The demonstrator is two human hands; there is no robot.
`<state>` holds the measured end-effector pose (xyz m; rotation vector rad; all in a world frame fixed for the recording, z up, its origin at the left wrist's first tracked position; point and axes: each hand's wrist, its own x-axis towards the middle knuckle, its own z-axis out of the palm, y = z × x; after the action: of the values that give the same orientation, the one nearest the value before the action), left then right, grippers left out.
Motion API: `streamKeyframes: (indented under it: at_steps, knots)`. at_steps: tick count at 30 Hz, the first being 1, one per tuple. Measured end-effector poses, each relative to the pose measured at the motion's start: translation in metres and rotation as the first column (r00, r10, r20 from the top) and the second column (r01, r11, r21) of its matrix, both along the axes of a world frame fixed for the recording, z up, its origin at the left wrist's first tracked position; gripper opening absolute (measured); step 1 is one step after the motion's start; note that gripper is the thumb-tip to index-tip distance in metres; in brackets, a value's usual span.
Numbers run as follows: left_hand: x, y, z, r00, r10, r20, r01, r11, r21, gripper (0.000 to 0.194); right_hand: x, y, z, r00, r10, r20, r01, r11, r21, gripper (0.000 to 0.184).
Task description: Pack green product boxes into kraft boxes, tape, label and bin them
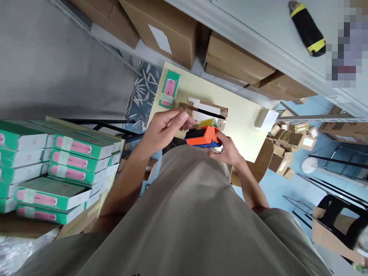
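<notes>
My right hand [227,150] grips an orange, black and blue tool [204,137], a tape dispenser by its look, just above my shirt. My left hand [166,126] is closed in a pinch at the tool's left end, thumb against fingertips; what it pinches is too small to name. Beyond the hands, a brown cardboard box [207,109] with a white label and a black strip across it lies on a pale yellow table [244,115]. A green box with a pink picture [169,89] rests near the table's far left corner.
Stacks of green and pink boxes [60,168] stand at my left. Large cardboard cartons [238,61] sit under a grey shelf that carries a black and yellow tool [307,28]. Small brown boxes [293,138] are piled at the right, near black chair frames [336,199].
</notes>
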<state>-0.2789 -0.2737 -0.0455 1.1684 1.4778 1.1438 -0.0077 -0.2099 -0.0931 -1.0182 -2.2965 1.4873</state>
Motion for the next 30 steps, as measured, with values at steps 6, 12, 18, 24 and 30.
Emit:
streamKeyframes:
  at_steps: [6,12,18,24,30]
  knots:
    - [0.0,-0.002,-0.021,0.999,0.025,0.028,-0.022,0.993,-0.113,0.048,0.004,0.005,-0.001,0.996,0.049,0.079,-0.049,0.999,0.0,0.035]
    - [0.008,-0.007,-0.068,0.982,0.137,0.133,-0.108,0.972,-0.206,0.049,0.0,0.017,-0.003,0.975,0.089,0.202,-0.072,0.994,-0.086,0.056]
    - [0.017,-0.013,-0.102,0.93,0.338,0.144,-0.305,0.929,-0.21,0.038,-0.002,0.048,0.012,0.934,0.271,0.234,-0.22,0.95,-0.222,0.062]
    - [-0.012,0.01,-0.135,0.783,0.582,0.218,-0.532,0.809,-0.25,0.036,0.015,0.105,0.037,0.857,0.344,0.383,-0.19,0.903,-0.384,0.064]
    - [-0.015,0.033,-0.172,0.715,0.616,0.331,-0.513,0.784,-0.351,0.041,-0.008,0.161,0.034,0.811,0.372,0.452,-0.164,0.886,-0.433,0.065]
